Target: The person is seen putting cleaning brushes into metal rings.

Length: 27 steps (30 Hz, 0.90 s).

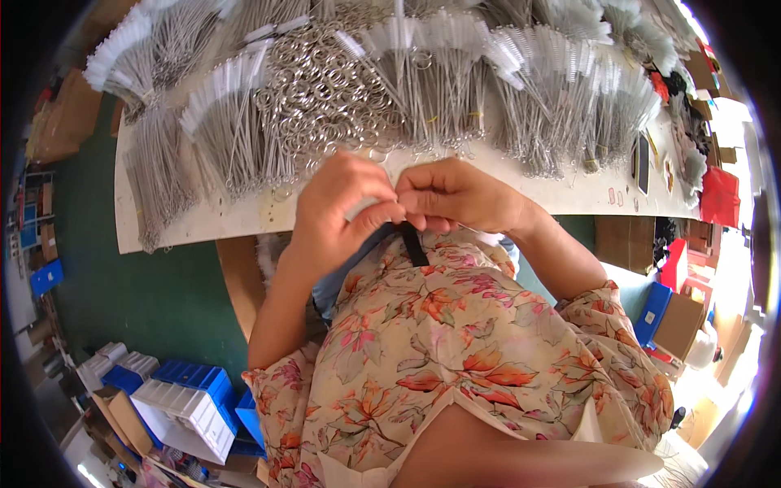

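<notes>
1. At the far left, a bundle of wire brushes [159,167] lies on the white table [260,218], well apart from the hands; more brushes behind it are cut off by the upper edge.
2. Next, another brush bundle [232,122] fans out beside a heap of silver rings [325,93]. The rings lie just beyond the left hand, too tangled to tell one from another in places.
3. The left hand [335,213] is partly curled, thumb and fingers drawn toward a pinch at the table's near edge. Whether it has hold of anything cannot be told.
4. Below the meeting fingertips, a black strip [413,246] lies against the floral garment [439,325]; its upper end is hard to make out near the fingers.
5. The right hand [464,195] is curled, its fingertips close against the left's. Anything small between them is hidden, so its hold cannot be told.
6. Beyond the right hand stands the middle brush bundle [439,98], with the right-hand bundle [561,110] farther along.
</notes>
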Available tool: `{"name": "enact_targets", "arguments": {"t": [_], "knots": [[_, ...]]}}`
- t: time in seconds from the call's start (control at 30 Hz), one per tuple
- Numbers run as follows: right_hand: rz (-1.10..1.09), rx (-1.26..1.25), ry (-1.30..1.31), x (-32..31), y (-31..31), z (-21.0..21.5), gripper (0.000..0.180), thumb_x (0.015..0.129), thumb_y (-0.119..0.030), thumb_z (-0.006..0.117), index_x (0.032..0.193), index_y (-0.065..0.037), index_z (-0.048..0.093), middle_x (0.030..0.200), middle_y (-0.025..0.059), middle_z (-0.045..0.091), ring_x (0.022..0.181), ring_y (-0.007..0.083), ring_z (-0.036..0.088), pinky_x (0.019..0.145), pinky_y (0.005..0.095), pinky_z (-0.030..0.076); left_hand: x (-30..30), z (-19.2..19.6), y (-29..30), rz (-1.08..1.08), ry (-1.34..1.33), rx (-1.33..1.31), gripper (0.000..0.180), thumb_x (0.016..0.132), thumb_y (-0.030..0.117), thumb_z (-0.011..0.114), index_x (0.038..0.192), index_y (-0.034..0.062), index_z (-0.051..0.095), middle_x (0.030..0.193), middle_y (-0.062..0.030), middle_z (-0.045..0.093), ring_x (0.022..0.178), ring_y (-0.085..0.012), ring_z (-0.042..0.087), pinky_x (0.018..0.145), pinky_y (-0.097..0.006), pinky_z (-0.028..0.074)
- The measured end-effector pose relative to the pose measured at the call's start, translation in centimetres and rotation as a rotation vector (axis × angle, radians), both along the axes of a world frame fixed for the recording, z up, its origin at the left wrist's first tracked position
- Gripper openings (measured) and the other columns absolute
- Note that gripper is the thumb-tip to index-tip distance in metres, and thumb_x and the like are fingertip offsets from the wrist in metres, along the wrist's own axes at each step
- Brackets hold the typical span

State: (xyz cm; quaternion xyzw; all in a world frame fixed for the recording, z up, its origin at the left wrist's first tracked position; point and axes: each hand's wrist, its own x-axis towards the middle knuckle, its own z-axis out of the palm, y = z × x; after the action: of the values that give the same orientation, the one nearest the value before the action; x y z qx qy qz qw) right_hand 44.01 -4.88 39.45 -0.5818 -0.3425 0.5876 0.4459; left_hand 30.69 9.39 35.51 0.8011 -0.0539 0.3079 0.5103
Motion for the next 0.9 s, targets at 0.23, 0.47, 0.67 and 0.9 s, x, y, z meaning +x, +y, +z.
{"name": "enact_targets", "arguments": {"t": [0.23,0.47,0.67,0.9], "knots": [[0.117,-0.133,-1.51,3.6,-6.8,-4.4,0.016,0.083,-0.019,0.057,0.082,-0.003,0.062,0.072,0.0085,0.061,0.064,0.0229,0.06,0.058,0.0367,0.045,8.3,-2.9,0.8,0.11,0.024,0.401,0.016,0.073,0.014,0.069,0.086,0.0083,0.061,0.085,-0.0041,0.061,0.081,-0.024,0.057,0.072,-0.036,0.043],[-0.206,0.001,-1.212,3.1,-7.7,-5.4,0.014,0.083,-0.014,0.059,0.079,-0.001,0.064,0.071,0.0095,0.063,0.061,0.0232,0.061,0.056,0.0343,0.047,16.8,-4.2,4.2,0.366,0.155,0.833,0.013,0.073,0.017,0.069,0.084,0.0126,0.063,0.085,-0.0008,0.058,0.085,-0.0225,0.05,0.077,-0.037,0.037],[-0.608,0.164,-0.573,4.1,-6.6,-3.6,0.015,0.086,-0.013,0.057,0.086,0.001,0.063,0.067,0.0048,0.06,0.059,0.0081,0.052,0.054,0.0249,0.043,14.8,-3.0,3.1,0.291,0.011,0.31,0.009,0.079,0.014,0.065,0.084,0.0073,0.062,0.083,-0.0037,0.062,0.075,-0.0191,0.056,0.068,-0.033,0.044],[-0.563,0.29,-0.266,3.5,-1.2,-0.9,0.016,0.087,-0.015,0.059,0.09,0.0,0.062,0.075,0.0,0.06,0.057,0.0033,0.045,0.049,0.02,0.038,7.2,1.3,-0.7,0.065,0.276,-0.442,0.011,0.089,0.008,0.054,0.093,-0.0014,0.057,0.078,-0.0053,0.062,0.065,-0.0082,0.056,0.061,-0.02,0.045]]}}
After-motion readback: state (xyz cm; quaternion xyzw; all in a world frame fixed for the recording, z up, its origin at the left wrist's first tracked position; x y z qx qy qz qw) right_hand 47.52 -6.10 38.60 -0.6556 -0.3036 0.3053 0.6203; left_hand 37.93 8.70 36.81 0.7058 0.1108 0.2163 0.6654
